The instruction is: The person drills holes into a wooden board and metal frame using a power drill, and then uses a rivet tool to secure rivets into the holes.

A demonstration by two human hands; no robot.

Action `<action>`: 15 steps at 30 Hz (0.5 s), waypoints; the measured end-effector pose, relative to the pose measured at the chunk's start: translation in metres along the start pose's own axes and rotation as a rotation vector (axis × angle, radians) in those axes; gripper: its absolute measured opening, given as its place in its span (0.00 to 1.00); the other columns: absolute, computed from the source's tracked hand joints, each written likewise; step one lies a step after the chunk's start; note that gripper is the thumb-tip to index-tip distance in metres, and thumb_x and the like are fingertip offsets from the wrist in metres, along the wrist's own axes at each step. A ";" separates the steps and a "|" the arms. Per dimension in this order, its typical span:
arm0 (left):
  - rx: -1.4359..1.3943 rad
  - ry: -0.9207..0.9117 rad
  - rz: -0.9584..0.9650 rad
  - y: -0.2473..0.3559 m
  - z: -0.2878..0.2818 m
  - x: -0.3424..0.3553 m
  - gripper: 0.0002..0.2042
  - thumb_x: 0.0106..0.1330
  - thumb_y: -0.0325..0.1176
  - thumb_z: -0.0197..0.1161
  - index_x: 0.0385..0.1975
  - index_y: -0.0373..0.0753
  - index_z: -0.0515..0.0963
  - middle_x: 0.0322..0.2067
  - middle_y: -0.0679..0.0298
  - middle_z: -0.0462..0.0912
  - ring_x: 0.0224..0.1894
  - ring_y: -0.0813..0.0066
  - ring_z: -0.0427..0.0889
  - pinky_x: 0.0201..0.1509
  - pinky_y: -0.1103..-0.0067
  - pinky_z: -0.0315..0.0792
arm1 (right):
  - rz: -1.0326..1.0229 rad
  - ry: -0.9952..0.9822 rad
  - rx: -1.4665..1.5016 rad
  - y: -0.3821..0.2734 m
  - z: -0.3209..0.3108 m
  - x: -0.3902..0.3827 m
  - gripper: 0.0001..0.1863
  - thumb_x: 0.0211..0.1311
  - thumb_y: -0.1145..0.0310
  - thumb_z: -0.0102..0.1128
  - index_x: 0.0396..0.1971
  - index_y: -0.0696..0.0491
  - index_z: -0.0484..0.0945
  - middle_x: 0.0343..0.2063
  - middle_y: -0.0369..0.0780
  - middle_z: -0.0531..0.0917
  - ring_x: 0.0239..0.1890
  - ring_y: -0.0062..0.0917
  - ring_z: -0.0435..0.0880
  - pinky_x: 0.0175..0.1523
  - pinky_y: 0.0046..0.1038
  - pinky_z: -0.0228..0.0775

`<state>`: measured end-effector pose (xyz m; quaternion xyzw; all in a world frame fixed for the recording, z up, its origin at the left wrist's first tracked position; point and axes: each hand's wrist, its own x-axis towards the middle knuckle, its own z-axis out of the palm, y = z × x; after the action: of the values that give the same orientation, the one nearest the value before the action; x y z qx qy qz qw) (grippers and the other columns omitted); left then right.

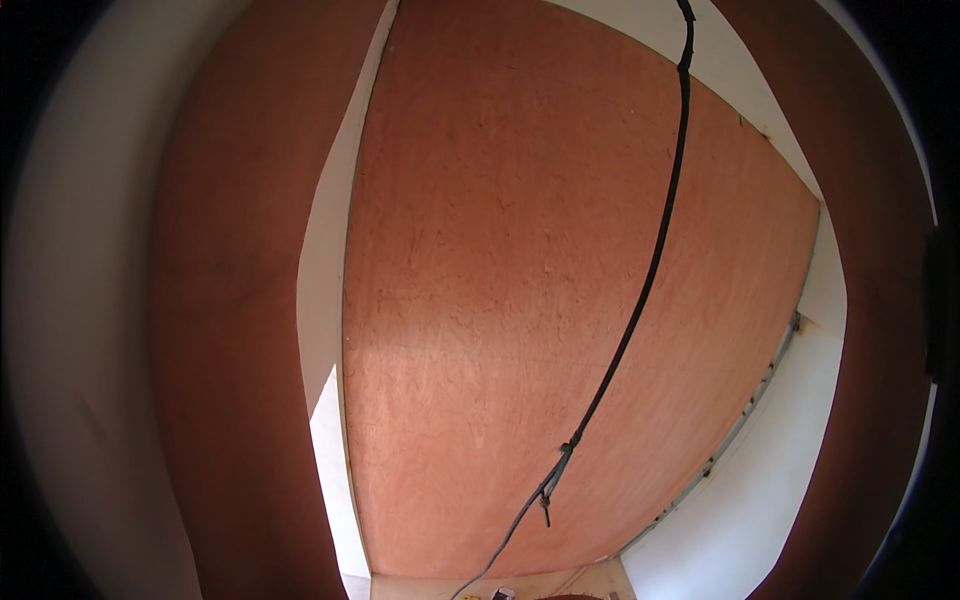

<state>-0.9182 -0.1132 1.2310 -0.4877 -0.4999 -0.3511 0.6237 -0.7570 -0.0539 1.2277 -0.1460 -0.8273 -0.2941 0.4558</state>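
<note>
My bare left forearm [240, 300] reaches up along the left side and leaves the picture at the top. On the right, my right arm [885, 290] is raised in the same way. Both hands lie outside the picture, so what they hold or touch is hidden. Between the arms hangs a black cable [658, 255], running from the top right down toward the lower middle. It has a knotted or taped joint with a short loose end, and a thinner wire [510, 535] goes on from there to the bottom edge.
Behind the cable spreads a large reddish-brown wood panel [480, 300]. White wall [740, 520] borders it at the right, with a narrow grey strip [735, 430] along the seam. Small things, too cut off to name, show at the bottom edge on a pale surface [420, 588].
</note>
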 end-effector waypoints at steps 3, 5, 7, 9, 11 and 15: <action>0.003 0.008 -0.001 0.003 -0.001 -0.006 0.31 0.34 0.35 0.79 0.42 0.26 0.79 0.38 0.41 0.86 0.45 0.50 0.87 0.47 0.66 0.80 | 0.001 0.021 -0.002 -0.003 0.002 -0.004 0.08 0.40 0.73 0.64 0.18 0.63 0.82 0.16 0.45 0.83 0.16 0.30 0.81 0.19 0.30 0.73; 0.004 0.019 0.005 0.003 -0.001 -0.007 0.31 0.34 0.35 0.79 0.42 0.27 0.79 0.38 0.41 0.86 0.45 0.50 0.86 0.47 0.66 0.80 | 0.015 0.042 -0.004 -0.005 0.003 -0.005 0.08 0.40 0.73 0.64 0.18 0.63 0.82 0.17 0.45 0.83 0.16 0.30 0.81 0.19 0.30 0.73; 0.014 0.037 0.002 0.001 0.001 -0.006 0.31 0.34 0.36 0.80 0.43 0.27 0.80 0.39 0.41 0.86 0.45 0.50 0.86 0.48 0.66 0.80 | 0.007 0.025 -0.037 -0.006 0.002 -0.006 0.07 0.40 0.73 0.64 0.19 0.63 0.82 0.17 0.45 0.83 0.16 0.29 0.81 0.19 0.30 0.72; -0.008 0.025 0.007 -0.001 0.000 -0.007 0.32 0.34 0.36 0.80 0.43 0.27 0.80 0.39 0.41 0.86 0.46 0.50 0.86 0.48 0.66 0.80 | 0.008 0.020 -0.056 -0.008 0.001 -0.005 0.07 0.40 0.73 0.64 0.18 0.63 0.82 0.17 0.45 0.83 0.16 0.29 0.81 0.19 0.30 0.72; -0.032 0.014 0.011 -0.003 0.002 -0.010 0.32 0.34 0.36 0.80 0.43 0.27 0.80 0.39 0.41 0.86 0.46 0.50 0.86 0.49 0.66 0.80 | 0.009 0.014 -0.078 -0.009 0.003 -0.005 0.07 0.40 0.73 0.64 0.18 0.62 0.82 0.17 0.44 0.83 0.15 0.29 0.81 0.19 0.31 0.72; 0.005 0.043 0.002 -0.004 0.001 -0.010 0.32 0.34 0.36 0.80 0.43 0.26 0.80 0.39 0.40 0.86 0.45 0.51 0.87 0.48 0.66 0.80 | 0.001 0.018 -0.068 -0.012 0.002 -0.006 0.07 0.40 0.73 0.65 0.17 0.62 0.82 0.15 0.44 0.82 0.15 0.28 0.80 0.19 0.31 0.72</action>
<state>-0.9248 -0.1136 1.2223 -0.4791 -0.4865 -0.3598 0.6359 -0.7614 -0.0616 1.2180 -0.1590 -0.8128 -0.3231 0.4579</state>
